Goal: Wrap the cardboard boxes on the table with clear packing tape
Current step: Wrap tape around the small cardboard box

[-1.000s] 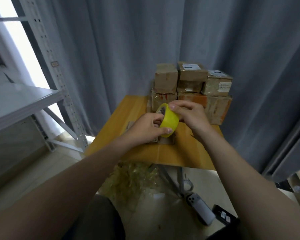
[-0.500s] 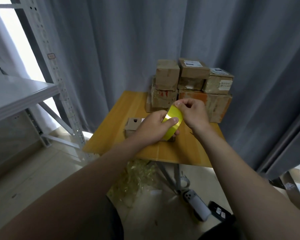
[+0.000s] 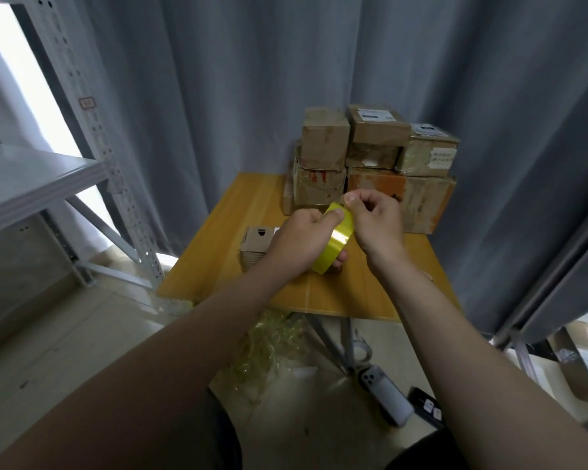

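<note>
My left hand [image 3: 299,240] grips a yellowish roll of packing tape [image 3: 333,242] above the middle of the wooden table [image 3: 224,242]. My right hand [image 3: 374,218] pinches the roll's upper rim with thumb and fingertips, at the tape's loose end. A small cardboard box [image 3: 257,242] lies on the table just left of my left hand, partly hidden by it. Several cardboard boxes [image 3: 370,157] stand stacked at the table's far right corner.
A grey metal shelving rack [image 3: 48,171] stands to the left. Grey curtains [image 3: 235,79] hang behind the table. Crumpled clear tape scraps [image 3: 272,347] lie on the floor under the table's front edge, with a phone [image 3: 382,391] beside the table legs.
Both hands with the roll sank a little toward the table. The roll has tilted, and my right fingers shifted to its top edge. The small box came into view left of my hand.
</note>
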`<control>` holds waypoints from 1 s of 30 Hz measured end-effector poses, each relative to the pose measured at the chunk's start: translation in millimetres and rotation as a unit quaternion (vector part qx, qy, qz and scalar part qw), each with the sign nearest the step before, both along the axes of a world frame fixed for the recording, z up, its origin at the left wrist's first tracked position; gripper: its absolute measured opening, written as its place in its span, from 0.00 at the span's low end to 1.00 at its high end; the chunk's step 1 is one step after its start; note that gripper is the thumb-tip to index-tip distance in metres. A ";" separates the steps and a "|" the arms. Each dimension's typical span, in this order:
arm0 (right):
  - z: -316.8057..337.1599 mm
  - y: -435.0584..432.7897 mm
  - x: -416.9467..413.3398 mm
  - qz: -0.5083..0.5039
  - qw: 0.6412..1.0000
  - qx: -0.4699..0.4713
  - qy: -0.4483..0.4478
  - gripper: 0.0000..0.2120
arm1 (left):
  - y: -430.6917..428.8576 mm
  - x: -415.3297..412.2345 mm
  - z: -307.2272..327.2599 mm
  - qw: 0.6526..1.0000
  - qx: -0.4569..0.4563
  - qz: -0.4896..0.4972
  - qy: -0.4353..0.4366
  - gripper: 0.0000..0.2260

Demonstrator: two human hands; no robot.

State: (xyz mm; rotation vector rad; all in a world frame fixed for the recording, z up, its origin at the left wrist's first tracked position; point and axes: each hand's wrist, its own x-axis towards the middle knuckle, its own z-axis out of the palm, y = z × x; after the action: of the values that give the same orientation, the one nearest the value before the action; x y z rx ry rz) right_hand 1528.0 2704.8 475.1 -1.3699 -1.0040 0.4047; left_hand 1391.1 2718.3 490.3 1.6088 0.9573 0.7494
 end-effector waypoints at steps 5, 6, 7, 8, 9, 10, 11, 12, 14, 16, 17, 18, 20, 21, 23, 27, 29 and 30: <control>1.3 -6.6 1.0 0.070 0.997 -0.031 -0.016 0.10 | 2.5 -3.1 1.2 0.999 -0.031 -0.017 -0.003 0.08; 2.7 -6.8 2.5 0.080 0.996 -0.037 -0.018 0.09 | 2.6 -2.9 -1.1 1.000 -0.019 -0.018 -0.009 0.08; 4.4 -6.9 4.3 0.087 0.995 -0.042 -0.010 0.09 | 2.4 -2.8 -2.7 1.000 0.000 -0.013 -0.012 0.08; 6.0 -6.9 6.3 0.095 0.994 -0.047 0.002 0.09 | 2.4 -3.2 -4.0 1.000 0.021 -0.005 -0.011 0.07; 7.3 -7.2 8.4 0.104 0.993 -0.055 0.013 0.09 | 2.4 -4.4 -4.2 0.999 0.033 0.007 -0.013 0.06; 8.7 -8.4 10.7 0.115 0.991 -0.062 0.015 0.09 | 3.3 -6.1 -4.1 0.999 0.038 0.021 -0.016 0.06; 10.2 -10.3 13.0 0.127 0.990 -0.064 0.011 0.09 | 4.6 -7.6 -2.3 0.998 0.038 0.037 -0.017 0.06; 11.4 -12.4 15.2 0.137 0.989 -0.058 0.009 0.08 | 7.1 -9.2 0.5 0.998 0.034 0.054 -0.020 0.07; 10.8 -15.0 21.5 0.164 0.986 -0.033 0.007 0.05 | 16.1 -12.3 4.1 0.995 0.034 0.098 -0.004 0.10; 8.6 -16.2 27.7 0.215 0.976 -0.031 -0.029 0.07 | 24.3 -15.8 6.1 0.992 0.019 0.124 0.010 0.11; 7.9 -17.2 29.0 0.253 0.966 -0.035 -0.045 0.11 | 27.6 -17.6 6.0 0.993 -0.006 0.121 0.002 0.12; 7.5 -17.7 29.3 0.293 0.954 -0.039 -0.053 0.13 | 29.6 -19.5 5.8 0.993 -0.033 0.109 -0.010 0.16; 6.1 -17.6 27.9 0.366 0.928 -0.042 -0.057 0.17 | 33.9 -23.2 1.6 0.993 -0.084 0.072 -0.045 0.20; 4.8 -17.2 26.6 0.390 0.918 -0.044 -0.051 0.17 | 35.0 -25.2 0.6 0.992 -0.099 0.046 -0.059 0.19; 3.2 -15.0 23.3 0.419 0.907 -0.041 -0.020 0.15 | 41.1 -28.0 -4.4 0.989 -0.129 0.008 -0.076 0.18; 4.1 -13.3 19.2 0.405 0.914 -0.028 -0.007 0.07 | 49.4 -33.2 -14.7 0.964 -0.220 -0.038 -0.141 0.22; 4.8 -12.7 19.6 0.384 0.922 -0.016 -0.045 0.05 | 48.6 -33.8 -18.7 0.961 -0.233 -0.051 -0.137 0.20; 5.2 -12.0 19.7 0.373 0.925 -0.006 -0.065 0.04 | 48.2 -32.5 -20.2 0.963 -0.232 -0.040 -0.134 0.17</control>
State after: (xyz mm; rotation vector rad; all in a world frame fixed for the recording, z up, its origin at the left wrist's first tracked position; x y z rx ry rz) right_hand 1547.7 2692.9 480.3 -0.9862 -1.6306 0.8910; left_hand 1358.6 2766.5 470.1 1.0983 0.7917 0.6123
